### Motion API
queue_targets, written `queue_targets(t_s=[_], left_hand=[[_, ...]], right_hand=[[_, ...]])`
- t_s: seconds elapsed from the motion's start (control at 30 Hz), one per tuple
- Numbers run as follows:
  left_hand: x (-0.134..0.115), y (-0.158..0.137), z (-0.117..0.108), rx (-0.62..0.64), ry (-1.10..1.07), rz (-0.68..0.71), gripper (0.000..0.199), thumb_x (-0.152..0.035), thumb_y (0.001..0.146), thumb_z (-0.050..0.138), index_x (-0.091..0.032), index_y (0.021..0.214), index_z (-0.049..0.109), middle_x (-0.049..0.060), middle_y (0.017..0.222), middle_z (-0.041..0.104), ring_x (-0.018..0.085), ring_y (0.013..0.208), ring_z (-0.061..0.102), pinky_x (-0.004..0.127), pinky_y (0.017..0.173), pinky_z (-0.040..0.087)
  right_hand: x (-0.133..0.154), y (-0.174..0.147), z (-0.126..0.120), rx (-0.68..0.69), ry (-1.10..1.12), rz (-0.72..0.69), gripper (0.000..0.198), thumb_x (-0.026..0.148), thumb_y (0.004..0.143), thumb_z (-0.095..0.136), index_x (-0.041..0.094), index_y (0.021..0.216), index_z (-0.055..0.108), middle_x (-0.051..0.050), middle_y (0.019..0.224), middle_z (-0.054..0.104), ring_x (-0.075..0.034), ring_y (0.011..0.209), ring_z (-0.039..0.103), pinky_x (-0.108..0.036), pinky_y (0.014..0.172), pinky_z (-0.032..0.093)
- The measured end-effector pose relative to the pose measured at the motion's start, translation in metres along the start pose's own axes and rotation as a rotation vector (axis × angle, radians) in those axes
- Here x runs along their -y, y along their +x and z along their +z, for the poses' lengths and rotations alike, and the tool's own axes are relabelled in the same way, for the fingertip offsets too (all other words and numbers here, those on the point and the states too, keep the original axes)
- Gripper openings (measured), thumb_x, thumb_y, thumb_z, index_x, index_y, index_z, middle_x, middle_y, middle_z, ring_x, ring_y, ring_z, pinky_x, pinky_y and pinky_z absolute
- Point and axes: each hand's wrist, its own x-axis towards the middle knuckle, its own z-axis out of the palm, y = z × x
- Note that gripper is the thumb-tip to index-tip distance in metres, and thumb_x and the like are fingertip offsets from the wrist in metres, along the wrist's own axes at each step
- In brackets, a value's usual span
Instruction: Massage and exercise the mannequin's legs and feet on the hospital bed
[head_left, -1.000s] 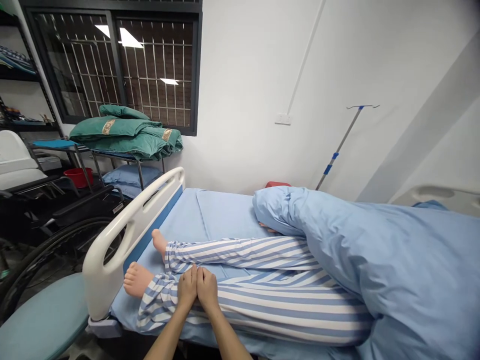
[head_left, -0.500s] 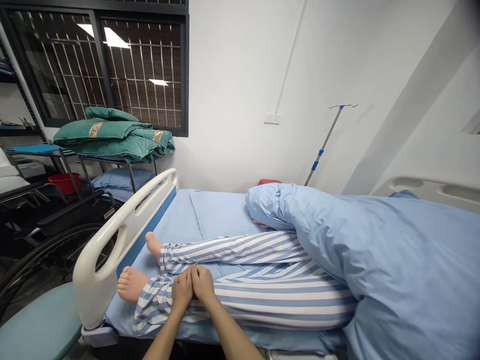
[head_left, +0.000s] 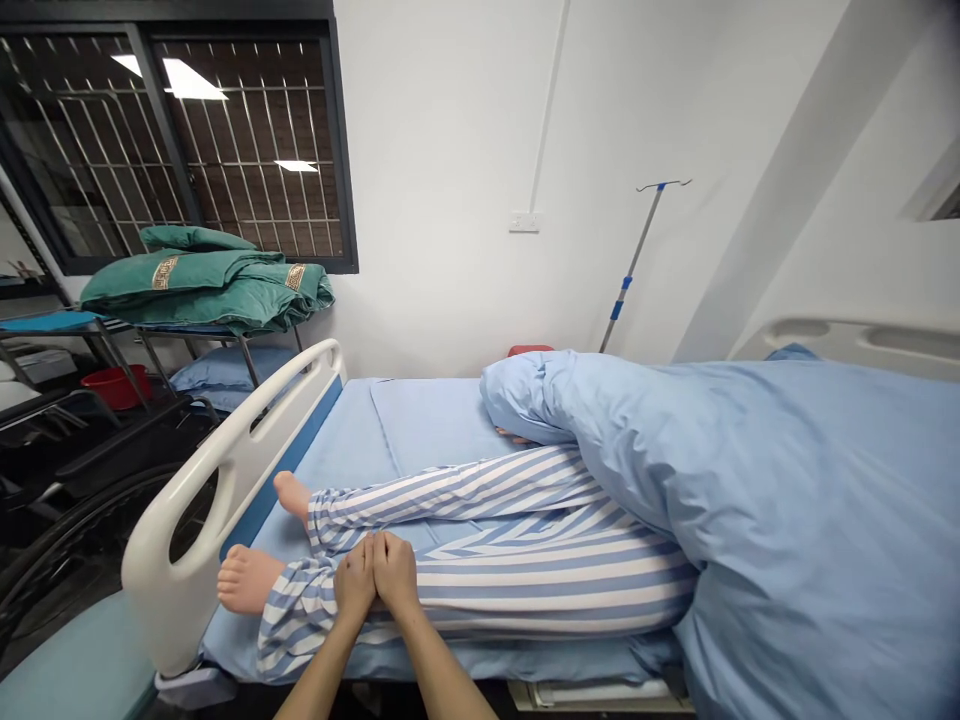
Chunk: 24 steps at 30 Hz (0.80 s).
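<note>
My left hand [head_left: 355,578] and my right hand [head_left: 395,570] lie side by side, touching, on the nearer lower leg of a figure on the bed. Their fingers curl over the far side of that leg, so the fingertips are hidden. The leg wears blue-and-white striped pajama trousers [head_left: 555,590]. Left of my hands, the nearer bare foot [head_left: 251,580] points up by the footboard, with the farther foot [head_left: 292,495] behind it. A light blue quilt [head_left: 750,480] covers the upper body. Part of the figure's hand [head_left: 512,435] shows under the quilt's edge.
The white footboard [head_left: 154,560] rises at the left, with a wheelchair [head_left: 90,520] and a pale green stool seat [head_left: 75,665] beyond it. Green folded bedding [head_left: 202,285] is piled under the window. An IV pole [head_left: 634,265] stands behind the bed.
The view has swung slightly to the right, so the bed and room appear shifted left. My hands keep their place on the nearer lower leg.
</note>
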Motion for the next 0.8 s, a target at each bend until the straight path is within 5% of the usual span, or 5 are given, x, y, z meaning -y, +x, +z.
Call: queue_targets(t_s=[0.13, 0.33, 0.5, 0.8], left_hand=[[-0.021, 0.018, -0.012, 0.089, -0.200, -0.046, 0.031, -0.036, 0.079, 0.036, -0.018, 0.074, 0.062, 0.006, 0.081, 0.067, 0.018, 0.080, 0.060, 0.028, 0.075, 0.046], [-0.044, 0.025, -0.005, -0.016, -0.548, -0.152, 0.042, -0.049, 0.079, 0.031, -0.019, 0.055, 0.047, 0.001, 0.052, 0.055, 0.015, 0.055, 0.052, 0.026, 0.054, 0.042], [-0.026, 0.002, 0.013, -0.018, -0.332, -0.030, 0.038, -0.045, 0.080, 0.032, -0.019, 0.074, 0.059, 0.007, 0.072, 0.066, 0.021, 0.072, 0.059, 0.031, 0.065, 0.043], [-0.021, 0.001, 0.020, -0.025, -0.180, 0.007, 0.038, -0.038, 0.085, 0.029, -0.017, 0.078, 0.060, 0.009, 0.076, 0.066, 0.019, 0.071, 0.060, 0.029, 0.065, 0.042]], right_hand=[[-0.002, 0.003, 0.000, -0.027, 0.145, 0.017, 0.046, 0.032, 0.090, 0.025, 0.018, 0.064, 0.061, -0.006, 0.065, 0.066, -0.014, 0.059, 0.056, -0.024, 0.054, 0.028], [-0.010, 0.009, 0.001, -0.065, 0.307, 0.024, 0.048, 0.037, 0.090, 0.025, 0.018, 0.062, 0.059, -0.005, 0.063, 0.063, -0.014, 0.058, 0.053, -0.023, 0.053, 0.031], [-0.012, 0.009, 0.002, -0.105, 0.346, 0.075, 0.044, 0.038, 0.088, 0.029, 0.018, 0.055, 0.052, -0.002, 0.054, 0.057, -0.013, 0.051, 0.046, -0.023, 0.049, 0.028], [-0.010, 0.008, 0.000, -0.087, 0.294, 0.067, 0.045, 0.039, 0.088, 0.029, 0.018, 0.054, 0.049, -0.002, 0.054, 0.055, -0.012, 0.052, 0.046, -0.022, 0.050, 0.029]])
